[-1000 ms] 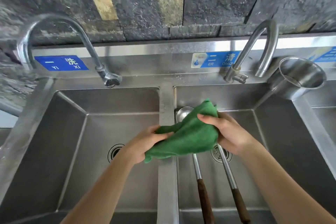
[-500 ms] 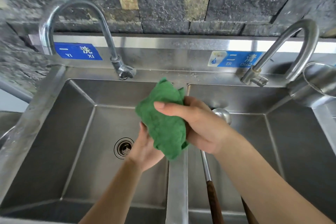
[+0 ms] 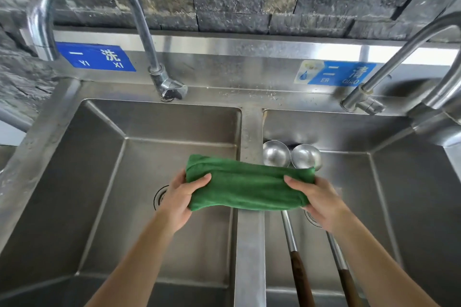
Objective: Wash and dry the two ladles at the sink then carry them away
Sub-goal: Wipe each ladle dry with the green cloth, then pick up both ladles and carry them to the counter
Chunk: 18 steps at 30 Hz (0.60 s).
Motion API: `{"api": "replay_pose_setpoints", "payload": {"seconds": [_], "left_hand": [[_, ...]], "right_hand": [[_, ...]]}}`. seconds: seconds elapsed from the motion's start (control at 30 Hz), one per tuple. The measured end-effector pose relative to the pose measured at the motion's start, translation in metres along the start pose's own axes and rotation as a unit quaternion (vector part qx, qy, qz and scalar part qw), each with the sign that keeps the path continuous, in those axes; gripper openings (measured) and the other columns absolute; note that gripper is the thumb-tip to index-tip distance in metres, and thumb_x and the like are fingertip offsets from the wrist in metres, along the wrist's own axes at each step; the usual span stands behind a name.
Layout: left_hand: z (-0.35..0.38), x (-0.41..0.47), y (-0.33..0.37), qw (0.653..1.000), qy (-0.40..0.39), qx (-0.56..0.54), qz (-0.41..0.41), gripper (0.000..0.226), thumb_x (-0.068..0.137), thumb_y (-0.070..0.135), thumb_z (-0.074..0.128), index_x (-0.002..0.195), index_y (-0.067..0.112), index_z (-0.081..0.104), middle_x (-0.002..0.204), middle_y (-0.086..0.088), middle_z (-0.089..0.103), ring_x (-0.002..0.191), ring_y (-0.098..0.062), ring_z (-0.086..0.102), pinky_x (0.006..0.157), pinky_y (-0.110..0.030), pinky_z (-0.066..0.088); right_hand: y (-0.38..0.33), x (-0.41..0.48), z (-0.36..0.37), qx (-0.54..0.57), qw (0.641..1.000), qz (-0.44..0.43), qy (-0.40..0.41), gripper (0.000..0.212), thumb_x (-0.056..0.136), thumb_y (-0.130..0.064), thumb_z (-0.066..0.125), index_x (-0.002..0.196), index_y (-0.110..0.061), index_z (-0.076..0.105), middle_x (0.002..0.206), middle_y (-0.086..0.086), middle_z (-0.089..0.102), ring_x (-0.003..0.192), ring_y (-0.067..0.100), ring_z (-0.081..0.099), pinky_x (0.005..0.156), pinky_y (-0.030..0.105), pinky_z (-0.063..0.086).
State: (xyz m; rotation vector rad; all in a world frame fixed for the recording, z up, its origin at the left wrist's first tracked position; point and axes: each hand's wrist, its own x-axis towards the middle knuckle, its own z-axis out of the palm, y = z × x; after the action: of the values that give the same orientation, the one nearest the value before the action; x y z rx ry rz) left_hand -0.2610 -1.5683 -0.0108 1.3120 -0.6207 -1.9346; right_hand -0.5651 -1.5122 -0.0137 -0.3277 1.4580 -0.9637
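Observation:
Two steel ladles lie side by side in the right sink basin, bowls at the far end. The left ladle [image 3: 276, 155] and the right ladle [image 3: 306, 156] both have dark wooden handles reaching toward me. A folded green cloth [image 3: 247, 188] is stretched flat above the divider between the basins. My left hand [image 3: 183, 197] grips its left end and my right hand [image 3: 316, 200] grips its right end. The cloth hides part of both ladle shafts.
The steel divider [image 3: 250, 252] separates the left basin [image 3: 82, 197] from the right basin [image 3: 409, 197]. A curved tap [image 3: 139, 32] stands behind the left basin, another tap [image 3: 399, 57] behind the right. Blue labels mark the backsplash. A steel container edge shows at far right.
The cloth was bunched up between both hands over the left basin; now it is folded and pulled out flat over the divider. Both ladle bowls are uncovered. The view has moved closer.

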Motion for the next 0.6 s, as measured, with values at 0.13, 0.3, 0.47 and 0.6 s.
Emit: {"api": "replay_pose_setpoints", "payload": {"seconds": [0.13, 0.3, 0.47, 0.6], "left_hand": [[-0.008, 0.013, -0.023, 0.998, 0.052, 0.023, -0.015, 0.034, 0.088, 0.002, 0.068, 0.121, 0.009, 0.064, 0.113, -0.014, 0.073, 0.105, -0.034, 0.070, 0.081, -0.045, 0.060], [-0.030, 0.051, -0.066, 0.974, 0.131, 0.161, -0.087, 0.040, 0.075, 0.024, 0.083, 0.112, 0.019, 0.070, 0.106, -0.009, 0.076, 0.096, -0.029, 0.073, 0.089, -0.051, 0.057], [-0.042, 0.077, -0.085, 0.931, 0.185, 0.289, -0.126, 0.046, 0.075, 0.031, 0.078, 0.116, 0.022, 0.061, 0.101, -0.009, 0.071, 0.093, -0.030, 0.069, 0.089, -0.044, 0.054], [-0.028, 0.084, -0.049, 0.908, 0.237, 0.344, -0.024, 0.023, 0.079, 0.030, 0.066, 0.101, 0.023, 0.066, 0.095, -0.003, 0.071, 0.096, -0.030, 0.068, 0.088, -0.039, 0.052]], "right_hand": [[0.044, 0.018, -0.012, -0.005, 0.997, 0.051, 0.065, 0.047, 0.076, -0.017, 0.089, 0.117, -0.005, 0.072, 0.111, 0.013, 0.080, 0.105, 0.030, 0.076, 0.099, 0.042, 0.056], [0.082, 0.046, -0.008, -0.324, 0.930, 0.033, 0.169, 0.042, 0.075, -0.044, 0.089, 0.106, -0.022, 0.070, 0.089, -0.006, 0.073, 0.091, 0.021, 0.072, 0.086, 0.034, 0.057], [0.089, 0.041, -0.020, -0.401, 0.900, 0.006, 0.168, 0.033, 0.089, -0.032, 0.078, 0.118, -0.021, 0.069, 0.107, -0.003, 0.075, 0.101, 0.016, 0.069, 0.096, 0.032, 0.052], [0.082, 0.021, -0.057, -0.431, 0.873, 0.003, 0.227, 0.030, 0.091, -0.026, 0.072, 0.120, -0.023, 0.071, 0.115, 0.002, 0.075, 0.104, 0.025, 0.068, 0.084, 0.028, 0.046]]}}
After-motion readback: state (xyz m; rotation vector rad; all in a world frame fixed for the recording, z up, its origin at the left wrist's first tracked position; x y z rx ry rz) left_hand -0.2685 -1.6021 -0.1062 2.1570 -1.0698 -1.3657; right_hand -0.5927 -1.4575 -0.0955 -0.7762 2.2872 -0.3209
